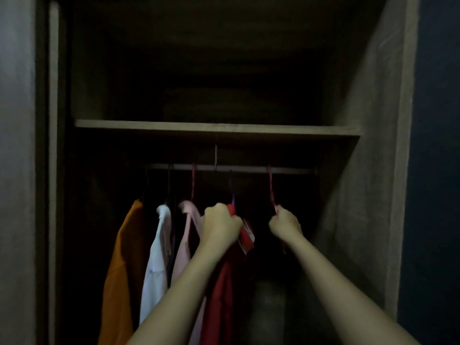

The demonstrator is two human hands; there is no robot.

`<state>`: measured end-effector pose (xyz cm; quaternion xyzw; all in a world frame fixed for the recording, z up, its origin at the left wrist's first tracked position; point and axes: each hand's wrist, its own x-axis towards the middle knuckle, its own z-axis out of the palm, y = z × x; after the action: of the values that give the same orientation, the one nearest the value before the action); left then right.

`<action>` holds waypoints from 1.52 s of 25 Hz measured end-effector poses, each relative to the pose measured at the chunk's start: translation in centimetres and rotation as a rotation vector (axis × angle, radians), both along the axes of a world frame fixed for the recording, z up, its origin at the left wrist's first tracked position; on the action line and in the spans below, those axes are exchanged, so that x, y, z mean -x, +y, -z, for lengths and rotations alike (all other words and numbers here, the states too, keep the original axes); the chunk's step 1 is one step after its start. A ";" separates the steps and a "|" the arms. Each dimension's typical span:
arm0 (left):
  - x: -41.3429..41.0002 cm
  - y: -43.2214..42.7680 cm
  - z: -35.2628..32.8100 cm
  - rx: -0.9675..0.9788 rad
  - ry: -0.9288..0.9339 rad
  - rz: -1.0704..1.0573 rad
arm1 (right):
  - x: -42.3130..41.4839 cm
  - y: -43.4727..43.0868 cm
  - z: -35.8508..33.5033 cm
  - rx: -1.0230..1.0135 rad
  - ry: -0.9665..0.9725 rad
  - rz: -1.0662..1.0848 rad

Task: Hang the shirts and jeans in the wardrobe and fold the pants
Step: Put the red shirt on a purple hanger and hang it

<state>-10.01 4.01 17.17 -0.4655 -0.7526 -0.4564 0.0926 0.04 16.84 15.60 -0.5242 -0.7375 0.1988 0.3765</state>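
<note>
Shirts hang from the rail (pixel 249 168) in the wardrobe (pixel 368 170): orange shirt (pixel 122 257) leftmost, then white shirt (pixel 156 257), pink shirt (pixel 185 240), red shirt (pixel 221 295). The left hand (pixel 220 226) has its fingers curled round the top of the red shirt. Just right, the right hand (pixel 285 225) has its fingers closed on a pink hanger (pixel 271 190) hooked over the rail.
</note>
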 end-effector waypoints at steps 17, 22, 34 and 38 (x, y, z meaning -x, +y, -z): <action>-1.7 10.0 -0.6 0.159 -0.261 0.022 | -4.3 1.1 0.4 -0.383 -0.368 0.099; -1.4 9.7 0.3 0.222 -0.258 0.032 | -5.2 0.8 0.5 -0.351 -0.394 0.048; 8.1 -8.8 4.9 -0.164 -0.026 -0.163 | 7.7 -12.1 5.0 -0.801 -0.146 -0.373; 15.2 -20.3 11.7 -0.137 -0.014 -0.288 | 16.4 -21.0 10.6 -0.740 -0.164 -0.665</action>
<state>-25.26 -16.26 5.45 -0.3422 -0.7792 -0.4919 0.1837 -16.39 -4.16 5.00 -0.1063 -0.9127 -0.0087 0.3944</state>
